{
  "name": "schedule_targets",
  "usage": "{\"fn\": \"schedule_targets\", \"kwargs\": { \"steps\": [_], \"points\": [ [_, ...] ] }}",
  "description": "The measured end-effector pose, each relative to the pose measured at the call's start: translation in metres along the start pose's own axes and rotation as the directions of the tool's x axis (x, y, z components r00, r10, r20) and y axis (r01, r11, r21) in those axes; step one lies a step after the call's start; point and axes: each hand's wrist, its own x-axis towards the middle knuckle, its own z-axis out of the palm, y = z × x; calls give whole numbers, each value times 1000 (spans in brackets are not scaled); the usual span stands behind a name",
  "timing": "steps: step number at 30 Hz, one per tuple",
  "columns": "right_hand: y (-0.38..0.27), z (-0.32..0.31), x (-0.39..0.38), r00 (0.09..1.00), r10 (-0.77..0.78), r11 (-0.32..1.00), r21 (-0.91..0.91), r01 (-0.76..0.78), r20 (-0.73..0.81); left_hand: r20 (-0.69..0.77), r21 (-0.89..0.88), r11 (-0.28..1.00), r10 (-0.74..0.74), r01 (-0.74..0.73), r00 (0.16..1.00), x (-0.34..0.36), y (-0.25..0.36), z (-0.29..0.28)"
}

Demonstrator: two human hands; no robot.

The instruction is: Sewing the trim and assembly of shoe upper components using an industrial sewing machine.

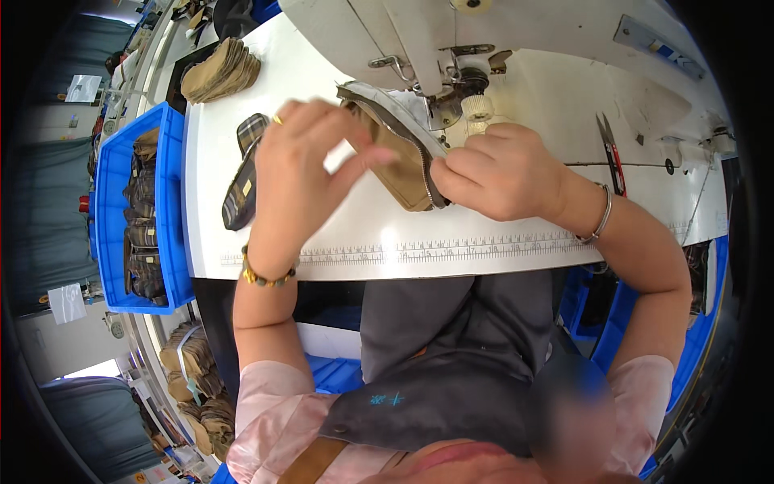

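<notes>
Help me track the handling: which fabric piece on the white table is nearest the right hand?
The tan zippered piece, whose zipper meets the right hand; the plaid fabric and stack of tan cutouts lie farther off, to the left.

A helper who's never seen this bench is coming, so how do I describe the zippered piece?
On the white worktable by the white sewing machine, look between the person's left hand and right hand. There is a long tan fabric piece with a dark metal-toothed zipper. That zipper sets it apart from the dark plaid fabric piece and stack of tan pieces farther left.
</notes>
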Motion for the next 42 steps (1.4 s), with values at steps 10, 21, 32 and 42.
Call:
{"fn": "schedule_targets", "kwargs": {
  "steps": [10,21,32,42],
  "points": [
    [-13,5,8,974,208,975,99,-199,-89,-44,6,958,288,-288,957,-13,-8,12],
    [-15,15,-2,995,95,995,-29,-97,-38,71,104,914,387,-393,919,9,5,21],
    [-13,18,-10,944,150,979,91,-184,295,82,218,934,271,-283,959,-4,0,52],
    [-14,16,-7,951,161,978,86,-189,265,26,112,943,314,-315,949,-2,-6,59]
  ]
}}
